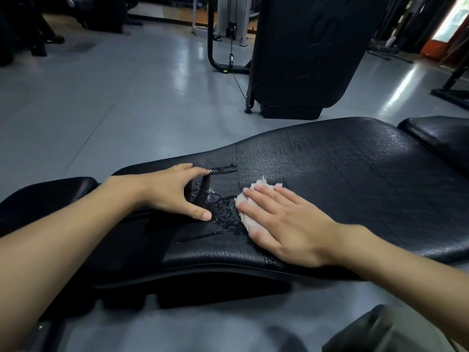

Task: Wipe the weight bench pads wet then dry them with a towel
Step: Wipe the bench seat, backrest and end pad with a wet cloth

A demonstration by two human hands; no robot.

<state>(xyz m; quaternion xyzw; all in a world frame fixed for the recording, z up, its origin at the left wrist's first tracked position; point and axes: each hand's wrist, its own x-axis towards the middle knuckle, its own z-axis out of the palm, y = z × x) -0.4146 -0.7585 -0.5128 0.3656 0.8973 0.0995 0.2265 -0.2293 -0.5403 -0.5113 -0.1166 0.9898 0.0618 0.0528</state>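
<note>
Bench pad [355, 186]: long black padded surface lying across the view, cracked vinyl, wet sheen and beads of water near its middle.
Right hand [286, 224]: flat, palm down, fingers spread, pressing the towel onto the pad; no closed grip, the hand is open on the cloth.
Towel [250, 222]: small pale cloth, bunched, mostly hidden under the right hand, showing at the fingertips and beside the thumb.
Left hand [175, 194]: open, thumb and fingers spread, braced on the pad just left of the wet patch, holding nothing.
Smaller pad [50, 196]: black, at the left end of the bench.
Floor [101, 97]: grey and glossy.
Machine [304, 54]: tall black gym machine standing beyond the bench.
</note>
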